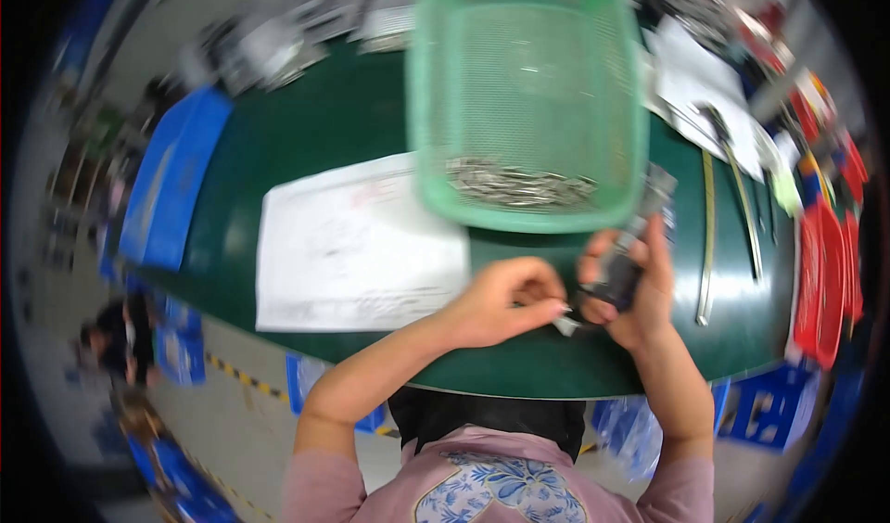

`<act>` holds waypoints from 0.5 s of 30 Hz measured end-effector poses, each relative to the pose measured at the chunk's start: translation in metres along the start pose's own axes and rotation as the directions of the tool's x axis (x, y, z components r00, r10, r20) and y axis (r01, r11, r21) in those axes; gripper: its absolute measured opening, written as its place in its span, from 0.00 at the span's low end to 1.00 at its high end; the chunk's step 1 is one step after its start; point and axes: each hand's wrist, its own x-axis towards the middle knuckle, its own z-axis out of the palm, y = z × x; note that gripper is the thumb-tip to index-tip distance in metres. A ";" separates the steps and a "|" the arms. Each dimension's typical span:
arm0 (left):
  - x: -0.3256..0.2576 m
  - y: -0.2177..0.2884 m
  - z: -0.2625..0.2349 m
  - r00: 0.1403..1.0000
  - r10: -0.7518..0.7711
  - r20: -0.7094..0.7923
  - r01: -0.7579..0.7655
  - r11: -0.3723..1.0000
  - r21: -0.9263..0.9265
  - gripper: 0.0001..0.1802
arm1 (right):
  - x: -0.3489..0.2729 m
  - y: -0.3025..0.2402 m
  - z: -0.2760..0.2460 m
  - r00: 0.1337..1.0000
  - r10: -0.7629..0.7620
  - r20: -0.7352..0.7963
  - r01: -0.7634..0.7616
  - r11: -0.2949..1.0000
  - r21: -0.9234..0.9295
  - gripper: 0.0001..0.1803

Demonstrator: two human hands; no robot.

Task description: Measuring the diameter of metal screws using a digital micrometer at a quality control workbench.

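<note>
My right hand (652,287) is wrapped round a black and grey hand-held tool (619,277), whose grey end points up and away beside the basket. Motion blur hides its exact kind. Close by on the left, my left hand (510,302) is closed in a pinch on a small pale piece (565,325), near the tool's lower end. Whether the piece touches the tool, I cannot tell. Beyond both hands stands a green plastic basket (434,87), with a heap of small thin metal parts (519,185) along its near side. A printed sheet of paper (362,254) lies left of the basket.
The green table (306,124) curves along its near edge. A blue bin (176,180) sits at its left end, red bins (818,282) at the right. Long metal strips (707,245) and papers (705,78) lie right of the basket. Plastic bags (278,50) are at the back.
</note>
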 end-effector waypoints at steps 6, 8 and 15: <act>-0.001 -0.006 0.001 0.976 0.206 -0.075 -0.206 0.979 0.005 0.07 | -0.008 0.002 0.008 0.982 -0.137 -0.132 0.112 0.977 -0.180 0.29; 0.001 -0.010 0.002 0.959 0.223 -0.175 -0.229 0.973 -0.019 0.07 | -0.014 0.004 0.014 0.944 -0.311 -0.106 0.248 0.886 -0.393 0.28; -0.005 -0.018 -0.001 0.913 0.218 -0.344 -0.200 0.976 0.090 0.09 | -0.049 0.008 0.137 0.880 0.138 0.455 0.457 -0.512 -0.728 0.16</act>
